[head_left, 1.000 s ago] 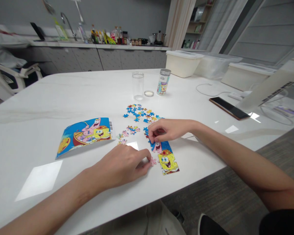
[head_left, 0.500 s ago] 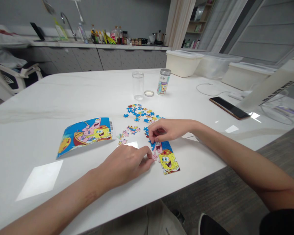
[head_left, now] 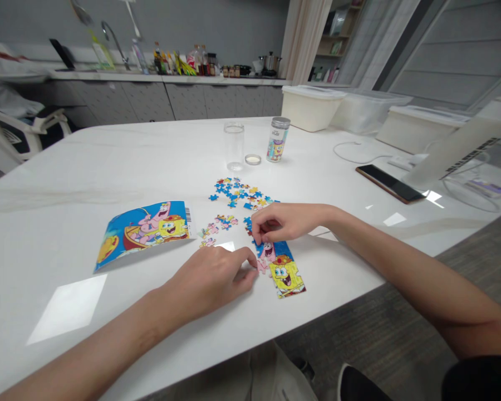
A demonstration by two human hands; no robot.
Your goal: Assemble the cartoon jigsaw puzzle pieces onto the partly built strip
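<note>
A partly joined jigsaw puzzle (head_left: pixel 286 273) with a yellow cartoon face and a pink one lies near the table's front edge. My left hand (head_left: pixel 217 278) is at its left side, thumb and forefinger bent close together at the edge of a pink puzzle piece (head_left: pixel 262 267). Over the puzzle's upper left corner, my right hand (head_left: pixel 281 223) is closed, its fingertips pressed on a blue puzzle piece (head_left: pixel 258 243). The hand hides part of that piece. Loose puzzle pieces (head_left: pixel 234 195) lie beyond the hands, and several pink ones (head_left: pixel 211 229) lie nearer the left hand.
A curved picture sheet (head_left: pixel 146 229) lies to the left. Farther back stand a clear jar (head_left: pixel 234 146), its lid (head_left: pixel 253 160) and a printed can (head_left: pixel 278 140). On the right are a phone (head_left: pixel 390 182), a cable and storage boxes (head_left: pixel 313 108). A person sits at far left.
My left fingertips have drawn back slightly to the left along the pink piece's edge. The right hand stays in the same place on the puzzle.
</note>
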